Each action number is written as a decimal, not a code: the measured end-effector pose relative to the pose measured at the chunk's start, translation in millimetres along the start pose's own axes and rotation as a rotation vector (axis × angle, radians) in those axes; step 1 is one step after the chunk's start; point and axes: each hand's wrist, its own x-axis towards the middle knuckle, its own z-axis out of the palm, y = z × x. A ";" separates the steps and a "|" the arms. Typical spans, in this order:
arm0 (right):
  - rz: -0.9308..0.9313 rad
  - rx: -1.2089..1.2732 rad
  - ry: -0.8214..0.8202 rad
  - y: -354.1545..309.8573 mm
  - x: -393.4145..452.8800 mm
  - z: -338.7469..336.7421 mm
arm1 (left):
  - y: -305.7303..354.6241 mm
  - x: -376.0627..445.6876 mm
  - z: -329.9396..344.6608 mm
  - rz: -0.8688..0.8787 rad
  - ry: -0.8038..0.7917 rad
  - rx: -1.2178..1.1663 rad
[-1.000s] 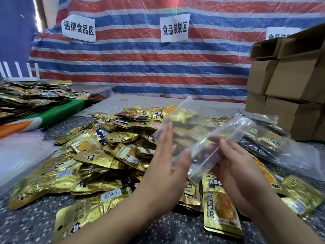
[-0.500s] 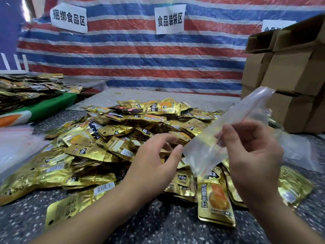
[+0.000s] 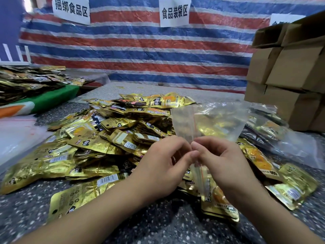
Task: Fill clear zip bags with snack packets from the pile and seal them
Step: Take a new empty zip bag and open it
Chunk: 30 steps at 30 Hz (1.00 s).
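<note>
Left paper sign (image 3: 71, 10) on striped tarp (image 3: 140, 50): "捆绑食品区". Centre paper sign (image 3: 175, 12): "食品装袋区". Packet print illegible.

Both hands meet over the speckled table (image 3: 158, 226), the left hand (image 3: 163, 166) and right hand (image 3: 223, 164) pinching the same edge of a clear zip bag (image 3: 207, 124) that fans upward between them. Behind and beside them lies a pile of gold snack packets (image 3: 105, 138). Brown cardboard boxes (image 3: 288, 71) are stacked at the right, against a striped tarp (image 3: 140, 50) bearing white signs (image 3: 175, 12).
</note>
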 end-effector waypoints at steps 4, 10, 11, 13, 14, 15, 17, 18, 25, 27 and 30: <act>0.142 0.093 -0.026 1.8 1.6 -1.1 | -2.5 -0.5 -0.6 -0.026 -0.005 0.036; 0.230 0.237 -0.132 -0.2 0.6 -3.2 | -3.3 -0.7 -4.2 0.034 -0.061 0.091; 0.237 0.268 -0.143 -0.7 0.1 -3.2 | -2.8 -1.3 -4.3 0.038 -0.070 0.104; 0.244 0.299 -0.167 -1.8 -0.9 -2.2 | -2.0 -1.9 -4.2 0.044 -0.066 0.114; 0.249 0.306 -0.177 -2.1 -1.2 -1.9 | -1.9 -1.7 -4.3 0.041 -0.063 0.107; 0.256 0.313 -0.186 -2.5 -1.2 -2.0 | -2.0 -1.5 -4.7 0.036 -0.063 0.093; 0.280 0.332 -0.213 -3.1 0.1 -3.4 | -2.8 -0.5 -5.8 0.038 -0.072 0.067; 0.294 0.346 -0.231 -3.3 1.0 -4.4 | -2.9 -0.3 -6.4 0.052 -0.081 0.068; 0.302 0.279 -0.276 0.9 4.0 -10.3 | -6.7 0.7 -8.2 0.101 -0.164 0.104; 0.278 0.234 -0.265 2.2 5.0 -10.0 | -6.8 1.3 -8.4 0.084 -0.169 0.069; 0.205 0.199 -0.212 4.1 6.3 -8.9 | -6.9 2.1 -8.3 -0.003 -0.181 -0.022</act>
